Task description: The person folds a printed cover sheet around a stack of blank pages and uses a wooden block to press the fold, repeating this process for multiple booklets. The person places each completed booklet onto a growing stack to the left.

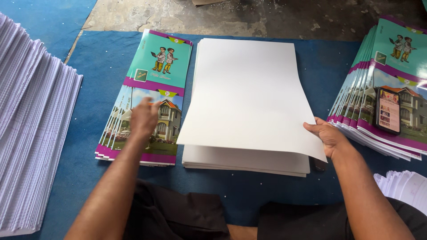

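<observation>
A stack of white sheets [249, 160] lies on the blue mat in front of me. Its top white sheet [249, 98] is lifted at the near right corner, where my right hand [328, 135] pinches its edge. To the left lies a small pile of printed covers [153, 80], teal above and a house picture below, with purple bands. My left hand [143, 118] rests flat on the lower half of that pile, fingers spread, gripping nothing.
A tall fanned stack of lined paper [31, 133] fills the left edge. At the right stands a thicker pile of the same printed covers [391, 58] with a phone [388, 110] on it. More white paper [404, 186] shows at lower right. Bare concrete floor [249, 18] lies beyond the blue mat [329, 62].
</observation>
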